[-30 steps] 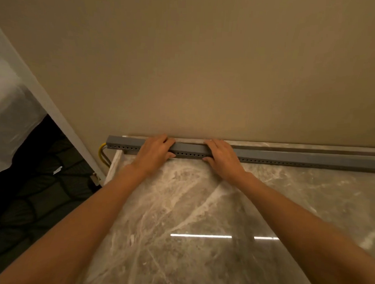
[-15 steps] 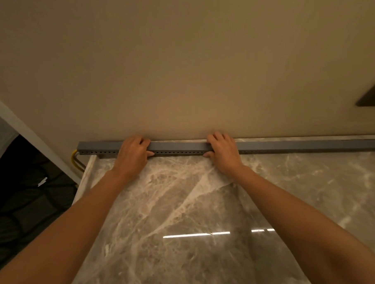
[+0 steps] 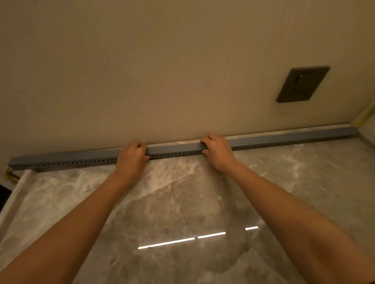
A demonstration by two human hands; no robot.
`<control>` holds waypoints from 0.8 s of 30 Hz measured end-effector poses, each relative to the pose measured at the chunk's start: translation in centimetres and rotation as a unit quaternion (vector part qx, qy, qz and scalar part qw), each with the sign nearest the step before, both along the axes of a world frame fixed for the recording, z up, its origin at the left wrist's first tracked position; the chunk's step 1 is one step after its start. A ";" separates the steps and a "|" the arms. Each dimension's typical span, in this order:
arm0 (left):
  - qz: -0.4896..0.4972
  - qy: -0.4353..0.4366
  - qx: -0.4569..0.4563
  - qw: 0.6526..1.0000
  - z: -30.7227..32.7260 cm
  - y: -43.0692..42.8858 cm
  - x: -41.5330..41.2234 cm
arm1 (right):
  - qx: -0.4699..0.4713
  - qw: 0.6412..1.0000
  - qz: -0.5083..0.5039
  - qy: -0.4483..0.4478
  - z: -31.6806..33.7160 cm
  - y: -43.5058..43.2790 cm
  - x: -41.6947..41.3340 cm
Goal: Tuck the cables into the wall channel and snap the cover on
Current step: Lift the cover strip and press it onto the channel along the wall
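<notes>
Head view: we see a long grey channel [image 3: 175,153], perforated along its front, lying along the back edge of the counter [image 3: 179,206], against the wall [image 3: 164,65]. Left hand [image 3: 131,158] and right hand [image 3: 217,151] grip it mid-length, fingers [image 3: 207,140] curled over the top, pressing the cover [image 3: 174,147] home, we judge. Yellow cable [image 3: 8,173] trails from the left end.

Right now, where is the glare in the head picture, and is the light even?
Head view: dim, warm light; white glare streaks lie on the marble top between the forearms; the frame is tilted, so the grey channel slants; the left hand and right hand look sharp.
</notes>
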State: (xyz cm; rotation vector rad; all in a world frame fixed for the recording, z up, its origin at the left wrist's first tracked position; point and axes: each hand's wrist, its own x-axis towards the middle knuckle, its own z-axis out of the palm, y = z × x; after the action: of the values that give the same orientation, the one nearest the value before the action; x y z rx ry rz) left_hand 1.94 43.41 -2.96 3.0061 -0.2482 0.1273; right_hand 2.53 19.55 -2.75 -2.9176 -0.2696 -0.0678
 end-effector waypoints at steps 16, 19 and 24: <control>-0.068 0.007 -0.004 0.998 -0.6 -33.8 1.1 | -0.067 0.991 -0.116 -0.009 -0.5 -32.1 -0.2; -0.077 0.001 -0.025 0.997 -0.9 -37.0 1.5 | -0.082 0.990 -0.112 0.019 -0.8 -36.0 0.2; -0.085 -0.017 -0.027 0.996 -1.3 -38.3 1.9 | -0.098 0.989 -0.104 0.035 -0.3 -40.7 0.8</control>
State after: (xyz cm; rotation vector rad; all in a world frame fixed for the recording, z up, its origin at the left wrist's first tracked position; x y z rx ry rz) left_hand 3.80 5.10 -4.28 2.9159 -0.4938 0.1656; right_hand 3.30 -21.14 -3.08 -3.1250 0.0421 0.0326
